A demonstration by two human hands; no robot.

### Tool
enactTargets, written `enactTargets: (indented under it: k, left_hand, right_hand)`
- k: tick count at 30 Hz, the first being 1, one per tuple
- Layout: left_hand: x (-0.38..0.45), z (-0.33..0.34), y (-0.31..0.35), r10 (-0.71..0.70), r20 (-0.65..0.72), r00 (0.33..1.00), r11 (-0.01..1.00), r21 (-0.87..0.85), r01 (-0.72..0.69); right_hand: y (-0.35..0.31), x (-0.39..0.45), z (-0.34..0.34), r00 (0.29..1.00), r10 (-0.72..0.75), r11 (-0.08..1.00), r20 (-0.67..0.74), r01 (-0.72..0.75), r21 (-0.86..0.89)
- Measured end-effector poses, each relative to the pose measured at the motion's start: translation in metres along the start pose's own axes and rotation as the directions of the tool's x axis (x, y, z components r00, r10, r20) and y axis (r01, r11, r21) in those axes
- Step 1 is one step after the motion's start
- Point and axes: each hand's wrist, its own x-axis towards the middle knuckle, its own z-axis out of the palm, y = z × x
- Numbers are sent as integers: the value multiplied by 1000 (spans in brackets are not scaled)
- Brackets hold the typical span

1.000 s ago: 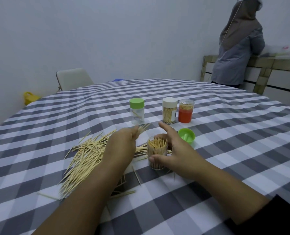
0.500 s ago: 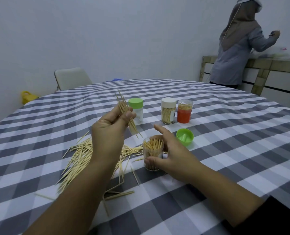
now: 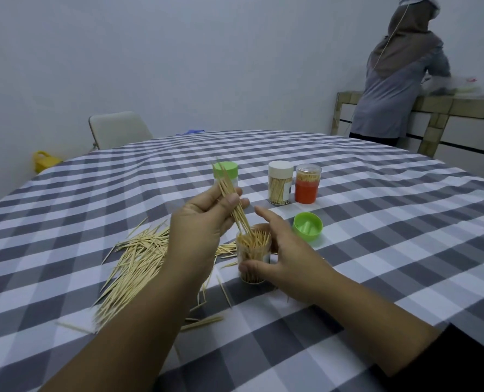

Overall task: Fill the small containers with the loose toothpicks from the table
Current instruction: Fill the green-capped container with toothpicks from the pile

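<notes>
A clear open container (image 3: 253,257), nearly full of toothpicks, stands upright on the checked tablecloth. My right hand (image 3: 287,258) curls round its side, thumb in front. My left hand (image 3: 202,224) pinches a small bundle of toothpicks (image 3: 230,199), tilted, with the lower tips inside the container's mouth. A loose pile of toothpicks (image 3: 134,261) lies spread on the cloth to the left, partly hidden by my left forearm. Its green lid (image 3: 307,229) lies upside down to the right.
Behind stand a green-capped container (image 3: 226,172), a white-capped one (image 3: 280,186) and an orange one (image 3: 307,183). The table (image 3: 376,222) is round with a grey checked cloth. A chair (image 3: 117,130) is at the far edge. A person (image 3: 396,72) stands at a counter, back right.
My left hand lifted a bundle of toothpicks off the pile, raised it, then brought it right and down so the tips enter the container. My right hand stayed on the container.
</notes>
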Motion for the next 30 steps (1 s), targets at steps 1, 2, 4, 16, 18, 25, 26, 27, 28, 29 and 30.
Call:
enactTargets:
  k: [1, 2, 4, 16, 18, 25, 26, 27, 28, 29, 30]
  left_hand:
    - [-1, 1, -3, -9, 12, 1000, 999, 37, 9]
    - [-3, 2, -6, -17, 22, 1000, 997, 73, 15]
    - [-5, 5, -8, -29, 32, 999, 992, 124, 24]
    - [-7, 8, -11, -87, 100, 991, 959, 278, 56]
    - [-5, 6, -13, -103, 110, 989, 954, 291, 67]
    - [-2, 0, -15, -170, 212, 962, 939, 331, 92]
    - [-1, -1, -14, -180, 231, 956, 939, 329, 98]
    - [-1, -2, -12, -192, 252, 949, 935, 339, 100]
    - [-1, -2, -10, -200, 272, 941, 929, 358, 94]
    - [-1, -2, -9, -208, 283, 936, 917, 388, 87]
    - [-2, -2, -8, -216, 282, 935, 904, 420, 83]
  right_hand:
    - [1, 0, 0, 1000, -5, 1000, 0, 5, 6]
    - [2, 1, 1, 1000, -11, 1000, -2, 11, 9]
    - [5, 2, 2, 1000, -16, 1000, -12, 16, 5]
    - [7, 2, 1, 997, -30, 999, -77, 31, 17]
    - [8, 2, 1, 996, -35, 999, -82, 37, 17]
    - [9, 3, -3, 998, -31, 999, -63, 33, 21]
    - [9, 3, -4, 998, -35, 999, -58, 36, 27]
    - [9, 3, -5, 998, -42, 999, -56, 44, 32]
    - [10, 3, -6, 997, -53, 998, -58, 55, 33]
    - [10, 3, -6, 996, -66, 997, -58, 68, 31]
    - [10, 3, -6, 995, -79, 996, -56, 81, 29]
